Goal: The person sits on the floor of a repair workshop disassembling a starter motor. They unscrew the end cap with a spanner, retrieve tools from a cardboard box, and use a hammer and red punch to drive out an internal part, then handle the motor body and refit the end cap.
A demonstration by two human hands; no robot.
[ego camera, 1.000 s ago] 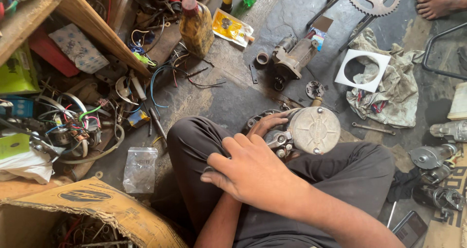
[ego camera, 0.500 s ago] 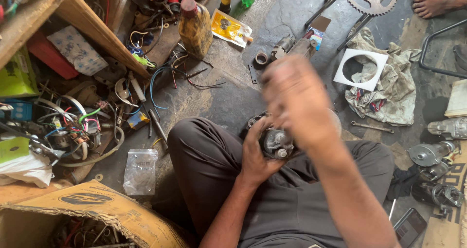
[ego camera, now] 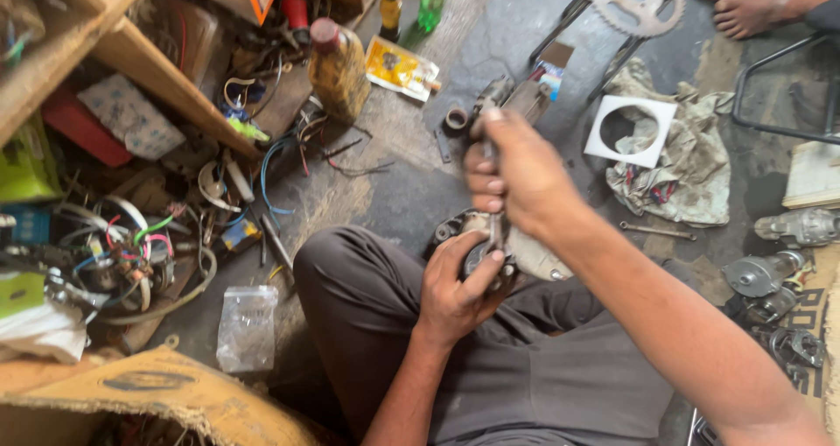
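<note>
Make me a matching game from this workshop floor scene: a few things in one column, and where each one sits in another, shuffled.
Things:
1. sprocket
2. clear plastic bag
3. white square card with a round hole
4. amber bottle with a red cap

Places:
A. lying on a crumpled rag
B. at the top, near someone's bare feet
C. beside the wooden shelf, upper left
D. on the floor, left of the person's knee

Pairs: 1-B, 2-D, 3-A, 4-C
</note>
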